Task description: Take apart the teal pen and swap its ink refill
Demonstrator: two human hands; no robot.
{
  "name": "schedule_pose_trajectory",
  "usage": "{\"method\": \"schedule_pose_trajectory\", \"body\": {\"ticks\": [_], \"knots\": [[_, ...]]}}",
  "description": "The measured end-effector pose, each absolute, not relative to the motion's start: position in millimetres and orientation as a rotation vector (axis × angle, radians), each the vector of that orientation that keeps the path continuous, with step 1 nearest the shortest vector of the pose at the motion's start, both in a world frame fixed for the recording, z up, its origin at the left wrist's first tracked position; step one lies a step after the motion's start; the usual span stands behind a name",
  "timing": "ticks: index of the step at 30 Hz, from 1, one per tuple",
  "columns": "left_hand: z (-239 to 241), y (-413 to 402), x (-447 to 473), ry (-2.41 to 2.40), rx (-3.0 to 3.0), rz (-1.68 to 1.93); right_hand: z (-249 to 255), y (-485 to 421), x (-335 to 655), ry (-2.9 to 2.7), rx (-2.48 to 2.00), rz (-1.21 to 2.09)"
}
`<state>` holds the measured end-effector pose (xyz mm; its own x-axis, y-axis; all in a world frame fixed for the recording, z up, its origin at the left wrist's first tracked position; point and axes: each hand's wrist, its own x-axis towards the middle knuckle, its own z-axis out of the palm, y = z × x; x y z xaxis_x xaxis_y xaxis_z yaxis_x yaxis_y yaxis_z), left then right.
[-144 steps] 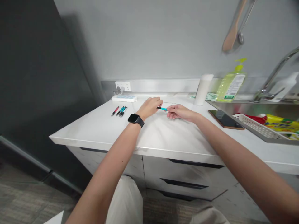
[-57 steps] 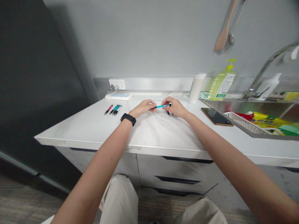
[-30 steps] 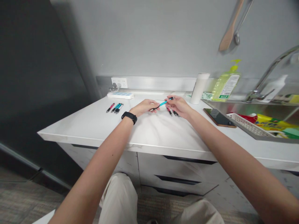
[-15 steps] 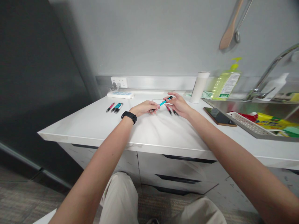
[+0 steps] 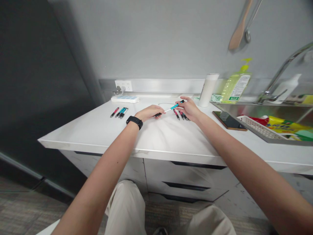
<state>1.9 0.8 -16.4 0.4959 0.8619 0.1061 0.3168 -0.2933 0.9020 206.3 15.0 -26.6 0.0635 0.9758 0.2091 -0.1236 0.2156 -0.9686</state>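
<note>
My left hand [image 5: 147,112] rests on the white counter [image 5: 97,130], fingers pinched on the black tip piece [image 5: 157,114] of a pen. A black watch is on that wrist. My right hand [image 5: 190,109] pinches the teal pen barrel [image 5: 175,106], tilted up to the right. A thin white refill [image 5: 167,110] shows between the two pieces, which are pulled apart. Several pink and dark pens [image 5: 180,115] lie on the counter just under my right hand. Another small row of pens [image 5: 119,112], pink and teal, lies to the left of my left hand.
A white power strip [image 5: 124,99] lies by the back wall. A white cylinder [image 5: 208,89], a green soap bottle [image 5: 236,86], a phone [image 5: 228,116], a white basket [image 5: 258,129] over the sink and a faucet [image 5: 276,81] are on the right. A wooden spoon [image 5: 237,31] hangs above.
The teal pen, first held whole between both hands, is now pulled apart. My right hand has drawn the barrel up and right, baring the white refill. My left hand keeps the tip.
</note>
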Motion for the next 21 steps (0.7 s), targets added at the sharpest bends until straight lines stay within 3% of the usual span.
{"method": "schedule_pose_trajectory", "body": {"ticks": [12,21], "knots": [[-29,19,-9,1.580,2.323,0.640,-41,20,207,-1.377,-1.098,1.053],[-29,18,-10,1.524,2.429,0.584,-40,16,203,-1.514,-1.079,0.979]]}}
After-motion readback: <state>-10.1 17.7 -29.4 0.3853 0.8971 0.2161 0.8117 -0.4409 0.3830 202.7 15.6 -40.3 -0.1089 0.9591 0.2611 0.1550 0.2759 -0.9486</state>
